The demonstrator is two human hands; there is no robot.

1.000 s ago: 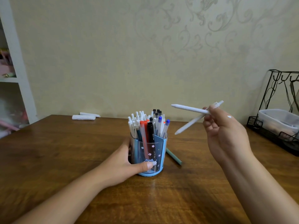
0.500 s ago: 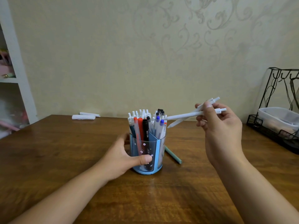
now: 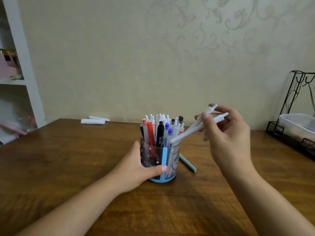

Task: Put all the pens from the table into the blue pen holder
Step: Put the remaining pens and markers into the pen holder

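- Now, in the head view, our left hand [image 3: 134, 169] sits at lower centre of the frame, fingers and thumb curled round the blue pen holder [image 3: 162, 160], steadying it on the wooden table [image 3: 68, 159].
- Our right hand [image 3: 225, 133], right of centre, pinches two white pens [image 3: 192, 129] between thumb and fingertips near their clicker ends; the other fingers are loosely spread.
- Their tips slant down and left, at or just inside the holder's rim on its right side; we cannot tell whether they touch the pens already standing there.
- One teal pen [image 3: 188, 163] lies on the table, just right of the holder's base, partly behind it.
- To do this step well, we judge we should tilt the two pens more upright, aim for a gap among the crowded pens, and loosen the pinch only once the tips are well inside.
- Holding the holder firm matters, since it looks full and could tip.
- At upper left of the table, white rolled things [image 3: 92, 120] lie near the wall; we cannot tell what they are.
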